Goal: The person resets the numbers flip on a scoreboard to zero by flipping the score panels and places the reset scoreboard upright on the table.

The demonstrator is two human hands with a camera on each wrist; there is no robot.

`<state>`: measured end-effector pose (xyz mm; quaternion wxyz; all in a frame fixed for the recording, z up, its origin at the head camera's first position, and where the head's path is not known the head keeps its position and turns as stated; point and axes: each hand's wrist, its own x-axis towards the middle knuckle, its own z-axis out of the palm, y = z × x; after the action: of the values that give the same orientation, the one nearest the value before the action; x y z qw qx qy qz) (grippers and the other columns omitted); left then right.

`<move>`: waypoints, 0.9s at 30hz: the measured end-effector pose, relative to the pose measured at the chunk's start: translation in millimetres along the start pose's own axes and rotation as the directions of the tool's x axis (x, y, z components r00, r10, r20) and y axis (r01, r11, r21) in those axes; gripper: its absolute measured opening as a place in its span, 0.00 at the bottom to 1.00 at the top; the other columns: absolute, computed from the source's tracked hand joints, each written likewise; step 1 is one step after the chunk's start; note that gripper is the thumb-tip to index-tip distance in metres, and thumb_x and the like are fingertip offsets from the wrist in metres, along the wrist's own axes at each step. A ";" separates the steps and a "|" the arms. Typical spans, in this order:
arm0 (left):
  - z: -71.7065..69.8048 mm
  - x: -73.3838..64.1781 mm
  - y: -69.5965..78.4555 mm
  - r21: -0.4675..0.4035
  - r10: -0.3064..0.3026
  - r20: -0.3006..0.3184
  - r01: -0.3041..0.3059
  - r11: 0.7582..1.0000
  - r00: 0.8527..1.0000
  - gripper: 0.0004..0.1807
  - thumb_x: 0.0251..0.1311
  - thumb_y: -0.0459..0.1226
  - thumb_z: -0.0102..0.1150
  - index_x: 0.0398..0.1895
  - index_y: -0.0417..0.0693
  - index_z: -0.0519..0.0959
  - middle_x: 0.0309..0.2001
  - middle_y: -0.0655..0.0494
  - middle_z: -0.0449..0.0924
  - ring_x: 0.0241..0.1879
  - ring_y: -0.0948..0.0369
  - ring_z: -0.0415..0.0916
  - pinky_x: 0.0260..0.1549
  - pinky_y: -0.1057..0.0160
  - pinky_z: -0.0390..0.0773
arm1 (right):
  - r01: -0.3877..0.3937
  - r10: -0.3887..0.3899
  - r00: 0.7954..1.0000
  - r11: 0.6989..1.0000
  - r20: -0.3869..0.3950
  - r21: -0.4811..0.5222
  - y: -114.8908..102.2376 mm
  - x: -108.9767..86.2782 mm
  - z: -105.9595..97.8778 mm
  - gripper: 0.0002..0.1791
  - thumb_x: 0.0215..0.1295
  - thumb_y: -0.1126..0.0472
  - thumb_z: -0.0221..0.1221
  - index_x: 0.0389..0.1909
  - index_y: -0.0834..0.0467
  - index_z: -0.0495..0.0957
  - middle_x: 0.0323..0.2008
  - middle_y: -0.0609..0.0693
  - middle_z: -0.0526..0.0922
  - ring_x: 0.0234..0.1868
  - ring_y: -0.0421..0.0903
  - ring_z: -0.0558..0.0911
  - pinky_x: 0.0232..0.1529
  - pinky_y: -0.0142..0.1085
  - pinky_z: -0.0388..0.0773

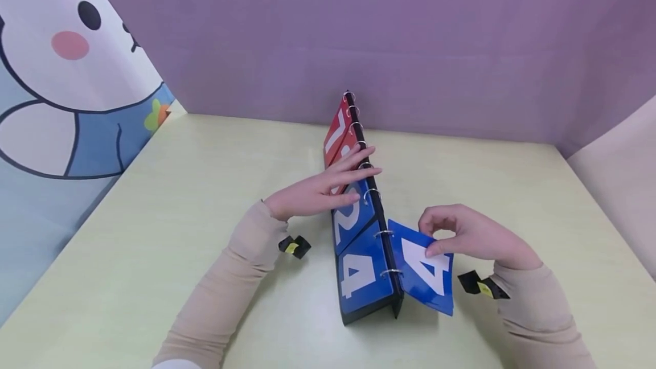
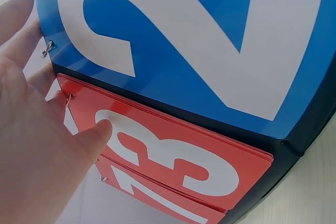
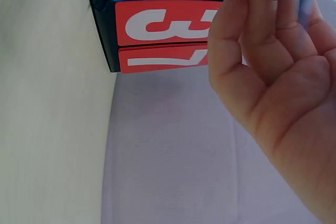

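Note:
A flip scoreboard [image 1: 379, 209] stands on the table like a tent, with ringed number cards along its black spine. Its left face bears a blue 4 card [image 1: 379, 286], a blue 2 card [image 2: 157, 61] and two red cards, a 3 [image 2: 173, 156] and a 7 [image 3: 163, 61]. My left hand [image 1: 323, 189] rests across the spine, fingers straight, its thumb over the red 3 card. To the right of the spine, my right hand [image 1: 471, 235] pinches the edge of a flipped blue card [image 1: 435, 286] showing a 4. Only that card's blurred edge shows in the right wrist view.
The pale yellow table [image 1: 169, 209] spreads to both sides of the scoreboard. Behind it rises a purple cloth wall [image 1: 318, 39]. A cartoon-printed cloth [image 1: 97, 135] hangs on the left, and a whitish panel [image 1: 620, 169] is on the right.

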<state>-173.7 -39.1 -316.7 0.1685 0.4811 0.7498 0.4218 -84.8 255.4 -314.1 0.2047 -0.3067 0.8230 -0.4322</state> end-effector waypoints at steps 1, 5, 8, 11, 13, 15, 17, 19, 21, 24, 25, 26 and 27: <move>0.1 0.0 0.3 0.001 0.001 0.000 -0.001 1.000 1.000 0.33 0.67 0.50 0.48 0.73 0.55 0.55 0.76 0.64 0.32 0.74 0.64 0.28 0.63 0.49 0.66 | -0.005 0.005 1.000 1.000 -0.003 0.007 -0.9 -0.9 -0.9 0.07 0.60 0.64 0.63 0.36 0.59 0.75 0.31 0.47 0.80 0.34 0.39 0.80 0.38 0.32 0.80; 0.0 0.8 0.1 0.010 0.007 -0.002 -0.007 1.000 1.000 0.33 0.67 0.50 0.47 0.73 0.56 0.55 0.76 0.64 0.32 0.74 0.65 0.27 0.64 0.48 0.65 | -0.027 0.028 1.000 1.000 -0.015 0.013 -3.7 -3.9 -3.9 0.07 0.59 0.64 0.63 0.36 0.60 0.76 0.30 0.47 0.81 0.32 0.39 0.80 0.33 0.32 0.81; -0.1 0.8 0.3 0.011 0.005 -0.006 -0.005 1.000 1.000 0.32 0.67 0.48 0.48 0.73 0.57 0.55 0.76 0.65 0.32 0.74 0.65 0.27 0.64 0.47 0.64 | -0.040 0.041 0.999 0.999 -0.026 0.009 -4.3 -5.0 -5.1 0.07 0.59 0.63 0.63 0.35 0.60 0.76 0.30 0.47 0.81 0.31 0.38 0.80 0.31 0.32 0.81; -0.1 0.4 0.3 0.008 0.000 -0.006 0.000 1.000 1.000 0.32 0.67 0.45 0.49 0.73 0.56 0.55 0.76 0.64 0.32 0.74 0.65 0.27 0.64 0.48 0.64 | -0.044 0.044 0.998 0.999 -0.034 0.009 -4.2 -6.0 -5.7 0.07 0.59 0.63 0.63 0.35 0.60 0.76 0.29 0.47 0.81 0.30 0.39 0.80 0.31 0.33 0.81; -0.2 0.4 -0.5 0.009 -0.001 -0.005 0.001 1.000 1.000 0.32 0.67 0.43 0.49 0.73 0.56 0.55 0.76 0.64 0.32 0.74 0.64 0.28 0.64 0.49 0.66 | -0.048 0.047 0.998 0.999 -0.046 0.000 -4.3 -6.8 -6.2 0.07 0.59 0.63 0.64 0.35 0.61 0.76 0.29 0.47 0.81 0.30 0.39 0.80 0.31 0.32 0.81; -0.2 0.5 -0.9 0.009 0.001 -0.005 -0.001 1.000 1.000 0.32 0.67 0.43 0.49 0.73 0.56 0.55 0.76 0.64 0.32 0.74 0.64 0.28 0.63 0.49 0.66 | -0.057 0.056 0.996 0.998 -0.062 -0.016 -4.7 -7.6 -6.9 0.07 0.58 0.63 0.64 0.34 0.61 0.77 0.28 0.46 0.81 0.30 0.39 0.80 0.31 0.32 0.81; -0.1 1.1 -1.1 0.009 0.004 -0.007 -0.004 1.000 1.000 0.32 0.67 0.43 0.49 0.73 0.56 0.55 0.76 0.64 0.32 0.74 0.64 0.29 0.63 0.50 0.67 | -0.073 0.069 0.994 0.997 -0.083 -0.035 -5.4 -8.9 -7.8 0.07 0.58 0.63 0.64 0.34 0.60 0.77 0.28 0.46 0.82 0.29 0.38 0.80 0.31 0.31 0.80; -0.1 1.5 -1.5 0.009 0.006 -0.008 -0.006 1.000 1.000 0.32 0.67 0.43 0.49 0.73 0.55 0.55 0.76 0.64 0.33 0.75 0.64 0.29 0.63 0.49 0.67 | -0.093 0.088 0.991 0.995 -0.097 -0.048 -6.2 -10.1 -8.8 0.07 0.58 0.62 0.65 0.34 0.60 0.79 0.28 0.45 0.82 0.29 0.38 0.79 0.31 0.31 0.80; -0.1 1.7 -1.7 0.009 0.005 -0.007 -0.005 1.000 1.000 0.32 0.67 0.43 0.49 0.73 0.55 0.55 0.76 0.64 0.33 0.75 0.64 0.29 0.63 0.49 0.67 | -0.102 0.096 0.990 0.993 -0.105 -0.052 -6.8 -10.9 -9.4 0.06 0.57 0.63 0.65 0.33 0.60 0.80 0.27 0.45 0.83 0.29 0.38 0.79 0.32 0.31 0.79; 0.2 1.4 -2.2 0.010 0.004 -0.006 -0.004 1.000 1.000 0.32 0.67 0.42 0.49 0.73 0.55 0.55 0.76 0.64 0.33 0.75 0.64 0.29 0.63 0.49 0.67 | -0.096 0.090 0.990 0.994 -0.113 -0.053 -7.2 -11.5 -9.8 0.05 0.58 0.63 0.64 0.33 0.60 0.80 0.27 0.44 0.84 0.29 0.38 0.79 0.33 0.31 0.79; 0.4 1.2 -2.2 0.010 0.004 -0.005 -0.004 1.000 1.000 0.32 0.67 0.43 0.49 0.73 0.56 0.55 0.76 0.64 0.33 0.75 0.64 0.29 0.63 0.49 0.67 | -0.084 0.077 0.990 0.995 -0.119 -0.060 -7.0 -11.6 -9.7 0.04 0.58 0.63 0.64 0.33 0.59 0.81 0.28 0.44 0.84 0.30 0.38 0.79 0.34 0.30 0.79; 0.5 0.9 -2.1 0.011 0.002 -0.005 -0.002 1.000 1.000 0.32 0.67 0.43 0.49 0.73 0.56 0.55 0.76 0.65 0.33 0.75 0.64 0.29 0.63 0.49 0.67 | -0.072 0.063 0.990 0.995 -0.126 -0.066 -6.7 -11.5 -9.6 0.03 0.58 0.64 0.64 0.33 0.59 0.81 0.28 0.43 0.84 0.30 0.38 0.79 0.34 0.30 0.79; 0.7 0.6 -2.2 0.012 0.000 -0.005 0.000 1.000 1.000 0.32 0.67 0.44 0.49 0.73 0.57 0.55 0.76 0.65 0.32 0.75 0.64 0.29 0.63 0.49 0.67 | -0.060 0.050 0.990 0.996 -0.134 -0.070 -6.5 -11.5 -9.4 0.03 0.59 0.65 0.63 0.34 0.59 0.81 0.29 0.42 0.83 0.31 0.38 0.79 0.36 0.30 0.79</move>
<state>-174.9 -38.7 -318.7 0.1636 0.4811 0.7527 0.4185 -80.0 265.8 -302.7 0.1503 -0.2619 0.8584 -0.4147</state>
